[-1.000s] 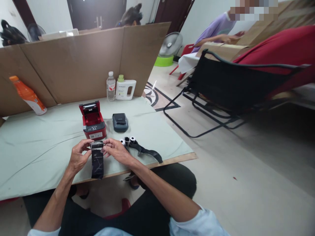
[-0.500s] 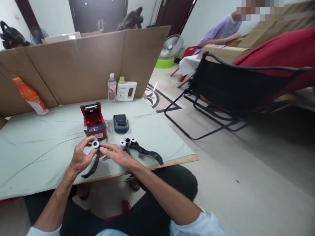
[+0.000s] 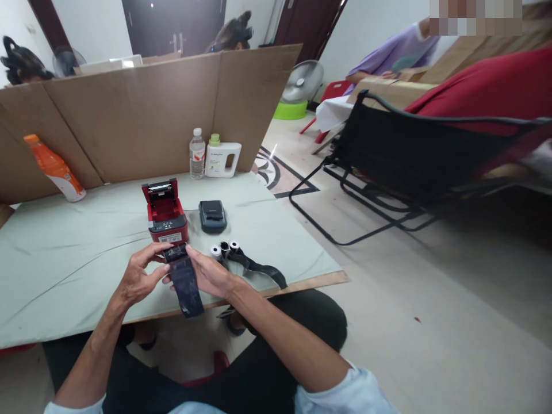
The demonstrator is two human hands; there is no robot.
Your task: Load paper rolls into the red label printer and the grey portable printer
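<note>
A small paper roll (image 3: pixel 175 253) with a black outer face is held level between my two hands above the near part of the table. Its loose dark strip (image 3: pixel 188 293) hangs down past the table edge. My left hand (image 3: pixel 140 273) grips the roll's left end between thumb and fingers. At the other end, my right hand (image 3: pixel 210 273) closes on it, with fingertips partly behind the strip. Just beyond stands a small red printer (image 3: pixel 168 215), its lid raised. To the right lie several more rolls (image 3: pixel 224 249), one trailing a long dark strip (image 3: pixel 263 271).
A dark, boxy portable device (image 3: pixel 213 217) sits right of the printer. Along the cardboard screen (image 3: pixel 150 109) stand an orange bottle (image 3: pixel 56 169), a clear bottle (image 3: pixel 197 155) and a white jug (image 3: pixel 222 158). A black folding chair (image 3: pixel 388 155) is to the right; other people are beyond.
Both hands have turned the roll, so its round end no longer faces me and its black side shows. The loose strip has swung right and now hangs flat towards me.
</note>
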